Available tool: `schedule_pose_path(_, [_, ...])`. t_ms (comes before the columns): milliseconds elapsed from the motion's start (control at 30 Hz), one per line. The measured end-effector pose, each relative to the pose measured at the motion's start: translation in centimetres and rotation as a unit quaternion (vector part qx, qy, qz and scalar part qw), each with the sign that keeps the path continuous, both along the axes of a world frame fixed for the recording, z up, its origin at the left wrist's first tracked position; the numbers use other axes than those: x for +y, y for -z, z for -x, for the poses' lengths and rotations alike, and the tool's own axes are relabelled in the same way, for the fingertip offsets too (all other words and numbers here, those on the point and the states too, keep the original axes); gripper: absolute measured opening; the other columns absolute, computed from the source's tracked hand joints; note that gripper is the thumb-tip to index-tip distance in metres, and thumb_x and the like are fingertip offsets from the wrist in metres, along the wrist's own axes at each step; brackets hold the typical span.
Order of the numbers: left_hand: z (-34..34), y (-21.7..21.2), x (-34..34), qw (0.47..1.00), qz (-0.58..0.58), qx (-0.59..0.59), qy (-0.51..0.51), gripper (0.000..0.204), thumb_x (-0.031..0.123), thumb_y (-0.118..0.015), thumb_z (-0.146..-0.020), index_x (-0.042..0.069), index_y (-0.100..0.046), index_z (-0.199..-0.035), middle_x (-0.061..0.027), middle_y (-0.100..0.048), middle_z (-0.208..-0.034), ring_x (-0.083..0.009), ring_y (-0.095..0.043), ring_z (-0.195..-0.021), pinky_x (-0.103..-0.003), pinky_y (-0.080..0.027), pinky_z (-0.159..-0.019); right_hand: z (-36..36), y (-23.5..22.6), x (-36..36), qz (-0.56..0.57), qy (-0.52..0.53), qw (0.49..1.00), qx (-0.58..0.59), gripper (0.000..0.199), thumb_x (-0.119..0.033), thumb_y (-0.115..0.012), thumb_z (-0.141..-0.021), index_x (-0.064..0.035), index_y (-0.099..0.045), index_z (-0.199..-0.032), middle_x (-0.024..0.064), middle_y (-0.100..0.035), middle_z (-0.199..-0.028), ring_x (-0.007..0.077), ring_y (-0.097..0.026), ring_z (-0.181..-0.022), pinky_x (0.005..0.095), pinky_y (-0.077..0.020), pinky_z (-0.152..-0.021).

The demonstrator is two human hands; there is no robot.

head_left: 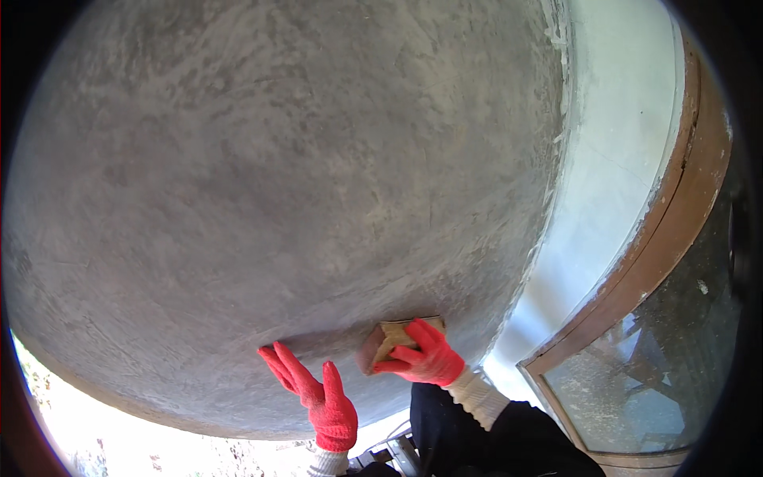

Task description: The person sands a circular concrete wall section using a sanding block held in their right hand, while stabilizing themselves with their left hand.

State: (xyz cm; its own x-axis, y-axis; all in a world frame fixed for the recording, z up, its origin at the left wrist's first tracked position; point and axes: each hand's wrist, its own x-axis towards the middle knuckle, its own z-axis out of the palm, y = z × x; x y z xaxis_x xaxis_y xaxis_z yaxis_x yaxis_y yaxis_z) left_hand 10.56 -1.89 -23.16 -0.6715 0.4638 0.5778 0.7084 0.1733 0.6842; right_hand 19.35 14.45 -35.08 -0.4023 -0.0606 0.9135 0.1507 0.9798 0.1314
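Both my hands wear red knitted gloves with pale cuffs. My right hand (433,358) is closed around a brownish block (388,340), which looks like a sanding block with sandpaper wrapped round it. The block is up against the lower part of a grey plastered surface (278,183). To its left, my left hand (322,397) has its fingers stretched out, thumb apart, and holds nothing. Its fingertips are at the grey surface; whether they touch it I cannot tell.
A white wall strip (620,119) meets the grey surface along a rough edge on the right. Beyond it stands a brown-framed (572,358) dusty glass pane (636,389). Bright daylight shows at lower left, and grey metal parts (397,457) sit below my hands.
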Motion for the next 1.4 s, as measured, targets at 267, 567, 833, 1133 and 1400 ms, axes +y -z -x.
schedule_pose_path(267, [0.5,0.1,-1.3,0.999,-0.013,-0.022,0.025,0.076,0.007,-0.053,-0.093,0.004,-0.013,-0.157,-0.0179,0.0,-0.165,-0.0333,0.001,-0.152,-0.047,-0.002,-0.12,-5.0,-6.1,7.3,0.367,0.258,0.832,0.327,0.082,-0.03,-0.076,-0.079,0.0105,-0.036,-0.138,0.0321,-0.028,-0.148,0.0476,-0.036,-0.13,0.0504,-0.0315,-0.109])
schedule_pose_path(567, [0.3,0.3,-0.2,1.0,-0.024,-0.008,0.005,0.075,0.009,-0.053,-0.093,0.005,-0.013,-0.157,-0.0187,0.0,-0.164,-0.0347,0.001,-0.152,-0.047,-0.002,-0.12,-1.2,-2.9,0.4,0.126,0.093,0.978,0.135,0.059,-0.032,-0.082,-0.063,-0.0133,-0.061,-0.116,0.0186,-0.046,-0.129,0.0422,-0.05,-0.112,0.0552,-0.0465,-0.091])
schedule_pose_path(833, [0.5,0.7,-0.9,0.999,-0.039,-0.027,0.021,0.074,0.01,-0.053,-0.093,0.005,-0.016,-0.157,-0.018,-0.003,-0.165,-0.0338,-0.001,-0.152,-0.047,-0.004,-0.12,-5.7,-20.2,6.8,0.178,0.185,0.934,0.25,0.094,-0.023,-0.088,-0.06,-0.0019,-0.043,-0.139,0.0267,-0.034,-0.145,0.05,-0.041,-0.126,0.054,-0.0387,-0.101])
schedule_pose_path(1133, [0.4,0.7,-0.2,0.998,-0.063,-0.03,0.009,0.074,0.01,-0.053,-0.093,0.006,-0.016,-0.157,-0.0173,-0.003,-0.165,-0.0327,-0.001,-0.152,-0.047,-0.004,-0.12,-6.9,-9.1,9.6,0.246,0.25,0.903,0.248,0.114,-0.02,-0.09,-0.057,0.0003,-0.024,-0.148,0.0338,-0.023,-0.15,0.0537,-0.032,-0.132,0.0566,-0.0322,-0.109])
schedule_pose_path(1400, [0.2,0.2,-0.6,0.997,-0.065,-0.047,0.023,0.074,0.011,-0.054,-0.094,0.006,-0.016,-0.157,-0.0164,-0.001,-0.165,-0.0322,0.0,-0.152,-0.046,-0.003,-0.12,-8.9,-5.1,10.0,0.236,0.275,0.918,0.158,0.112,-0.028,-0.091,-0.057,-0.0002,-0.03,-0.147,0.0352,-0.026,-0.148,0.054,-0.035,-0.129,0.0575,-0.0348,-0.104])
